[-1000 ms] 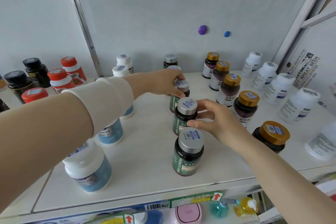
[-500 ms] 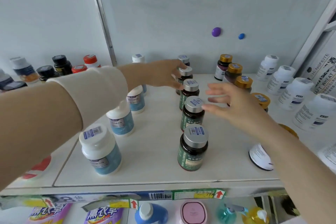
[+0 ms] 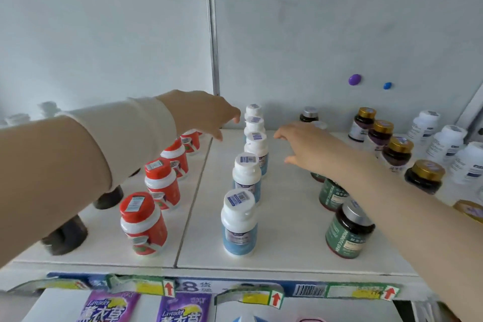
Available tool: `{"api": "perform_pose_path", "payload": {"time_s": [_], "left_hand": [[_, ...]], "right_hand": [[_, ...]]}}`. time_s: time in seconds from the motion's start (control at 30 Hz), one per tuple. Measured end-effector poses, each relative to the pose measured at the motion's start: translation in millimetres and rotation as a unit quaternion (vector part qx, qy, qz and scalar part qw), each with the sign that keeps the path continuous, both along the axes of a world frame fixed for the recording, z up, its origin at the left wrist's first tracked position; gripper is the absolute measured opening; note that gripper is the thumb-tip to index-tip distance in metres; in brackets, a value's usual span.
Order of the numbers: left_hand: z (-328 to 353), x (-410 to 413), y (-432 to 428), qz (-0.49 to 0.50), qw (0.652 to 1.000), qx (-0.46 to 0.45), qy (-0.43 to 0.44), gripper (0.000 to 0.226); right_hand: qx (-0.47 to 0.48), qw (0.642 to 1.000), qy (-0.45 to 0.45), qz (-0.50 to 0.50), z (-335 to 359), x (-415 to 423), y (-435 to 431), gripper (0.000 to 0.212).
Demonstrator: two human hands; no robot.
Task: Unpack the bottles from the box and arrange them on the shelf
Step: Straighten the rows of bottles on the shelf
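**While the rows stand nearly full, both hands hover empty over the shelf**

Though no box can be seen from this angle, the shelf [image 3: 285, 219] suggests most of the unpacking is done. Bottles stand upright in files running front to back: red bottles [image 3: 142, 225] on the left panel, blue-and-white bottles [image 3: 239, 222] down the middle, and green-labelled bottles [image 3: 349, 232] with silver lids to their right. Further right are gold-lidded jars [image 3: 397, 151] and plain white bottles [image 3: 447, 141]. A few black bottles [image 3: 65, 235] sit half hidden under the person's left forearm.

The left hand [image 3: 206, 115] reaches to the back of the shelf, just beside the rear caps of the blue-and-white file. Its grip is slack, fingers drooping, with nothing in it. Whether a fingertip touches a cap I cannot tell. The right hand [image 3: 305, 149] hangs between the blue-and-white file and the green-labelled one, fingers spread, its grip likewise wide and empty.

To my eye this is tidying rather than stocking, a matter of squaring up the lines. Bare shelf between the files leaves room for more. Whether any bottles are left in the box, nothing here says.
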State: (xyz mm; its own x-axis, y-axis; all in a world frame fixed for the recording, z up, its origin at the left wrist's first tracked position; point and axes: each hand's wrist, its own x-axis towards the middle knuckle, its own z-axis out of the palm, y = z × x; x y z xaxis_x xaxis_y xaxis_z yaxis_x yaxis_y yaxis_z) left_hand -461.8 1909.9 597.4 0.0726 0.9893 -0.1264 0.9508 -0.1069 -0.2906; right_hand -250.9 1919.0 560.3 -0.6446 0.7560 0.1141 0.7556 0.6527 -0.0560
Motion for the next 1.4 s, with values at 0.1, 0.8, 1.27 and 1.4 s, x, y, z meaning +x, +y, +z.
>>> {"api": "perform_pose_path", "payload": {"time_s": [0.1, 0.8, 1.27, 1.4], "left_hand": [[-9.4, 0.5, -0.4, -0.054, 0.999, -0.009, 0.002, 0.06], [-61.6, 21.2, 33.2, -0.032, 0.918, -0.029, -0.395, 0.05], [-57.3, 24.5, 28.0, -0.02, 0.913, -0.042, -0.405, 0.046], [-58.4, 24.4, 26.6, -0.018, 0.922, -0.036, -0.385, 0.051]], "right_hand": [[-0.016, 0.999, -0.014, -0.028, -4.5, -12.7, -8.2, 0.055], [-0.256, 0.87, 0.415, -0.078, -72.8, -26.1, -35.6, 0.038], [-0.242, 0.877, 0.409, -0.072, -70.8, -13.5, -33.1, 0.041], [-0.25, 0.871, 0.415, -0.079, -72.1, -11.0, -38.6, 0.055]]}}
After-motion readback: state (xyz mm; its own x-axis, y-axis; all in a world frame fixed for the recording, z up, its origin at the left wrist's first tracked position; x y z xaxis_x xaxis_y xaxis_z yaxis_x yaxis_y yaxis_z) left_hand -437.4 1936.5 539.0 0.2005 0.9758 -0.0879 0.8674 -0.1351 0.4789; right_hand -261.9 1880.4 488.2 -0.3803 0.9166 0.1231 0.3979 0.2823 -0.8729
